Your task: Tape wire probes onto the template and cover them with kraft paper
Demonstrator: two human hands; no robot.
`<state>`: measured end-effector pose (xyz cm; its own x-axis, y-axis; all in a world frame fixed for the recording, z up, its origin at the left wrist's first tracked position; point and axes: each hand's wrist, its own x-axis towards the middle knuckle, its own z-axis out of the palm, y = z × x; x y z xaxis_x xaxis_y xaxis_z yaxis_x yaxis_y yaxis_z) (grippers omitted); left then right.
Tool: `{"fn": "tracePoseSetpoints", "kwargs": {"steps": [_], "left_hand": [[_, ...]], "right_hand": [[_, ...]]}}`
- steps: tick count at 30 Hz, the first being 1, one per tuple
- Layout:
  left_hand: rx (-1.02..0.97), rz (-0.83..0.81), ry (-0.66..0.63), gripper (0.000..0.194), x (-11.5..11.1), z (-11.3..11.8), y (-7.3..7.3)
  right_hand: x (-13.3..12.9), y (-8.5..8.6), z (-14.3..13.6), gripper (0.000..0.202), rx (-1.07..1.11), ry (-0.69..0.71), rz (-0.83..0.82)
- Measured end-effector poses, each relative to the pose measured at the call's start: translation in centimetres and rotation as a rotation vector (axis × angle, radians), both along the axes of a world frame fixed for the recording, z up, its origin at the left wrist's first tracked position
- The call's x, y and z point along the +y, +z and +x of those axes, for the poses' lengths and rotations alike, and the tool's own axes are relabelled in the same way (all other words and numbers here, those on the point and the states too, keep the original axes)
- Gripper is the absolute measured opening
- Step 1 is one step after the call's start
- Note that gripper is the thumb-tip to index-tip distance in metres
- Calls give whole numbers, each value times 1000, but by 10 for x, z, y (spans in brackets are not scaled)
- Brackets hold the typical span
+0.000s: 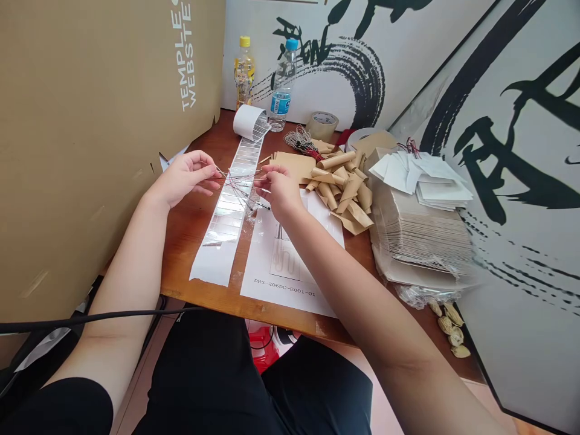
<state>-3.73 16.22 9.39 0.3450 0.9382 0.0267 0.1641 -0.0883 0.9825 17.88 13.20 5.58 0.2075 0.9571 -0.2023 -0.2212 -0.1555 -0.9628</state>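
Between my two hands stretches a tangle of thin wires (236, 179), some reddish and some dark or pale. My left hand (194, 174) pinches the wires' left ends, and my right hand (276, 186) grips their right side. Both hands are raised above a long strip of silvery labels (228, 208) on white backing, which runs from a roll (248, 123) at the back toward the table's front edge. Partly under my right forearm lies a printed sheet (260, 266) with a line drawing and the code DRS-206DC-R001-01. Fine details of the wires are too small to make out.
Rolled brown paper pieces (347, 187) are heaped right of my hands, with a bundle of wires (301, 140) behind. A stack of thin cards (421, 235) carries white packets (419, 172). Two bottles (281, 90) and tape (322, 125) stand at the back. A large cardboard box (90, 151) walls the left.
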Motion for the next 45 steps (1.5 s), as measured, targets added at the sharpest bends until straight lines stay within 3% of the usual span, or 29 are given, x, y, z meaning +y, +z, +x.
{"fn": "tracePoseSetpoints", "kwargs": {"steps": [5,10,18,25,29,31,34,36,42,45], "left_hand": [[-25,-29,8,24,3,-2,-3],[-146,53,140,15,4,0,2],[-367,121,176,25,5,-1,8],[-250,122,251,18,14,-4,-3],[56,391,302,13,14,-5,-8],[114,464,205,12,10,-4,-7],[129,303,-53,16,1,-2,-3],[123,228,-127,20,-2,0,-2],[-79,342,63,26,3,-1,-3],[-97,321,57,24,4,-1,-4]], "right_hand": [[-4,0,-5,8,-260,189,42],[-4,-4,-3,15,-553,218,161],[-8,-10,-16,23,-788,408,267],[-17,4,-12,29,-791,500,373],[-20,4,-8,27,-724,516,413],[-22,4,-7,27,-655,514,409],[-24,4,-6,29,-501,508,368],[-26,5,-5,28,-429,508,320],[-28,5,0,16,-402,486,238],[-29,1,0,13,-400,440,257]]}}
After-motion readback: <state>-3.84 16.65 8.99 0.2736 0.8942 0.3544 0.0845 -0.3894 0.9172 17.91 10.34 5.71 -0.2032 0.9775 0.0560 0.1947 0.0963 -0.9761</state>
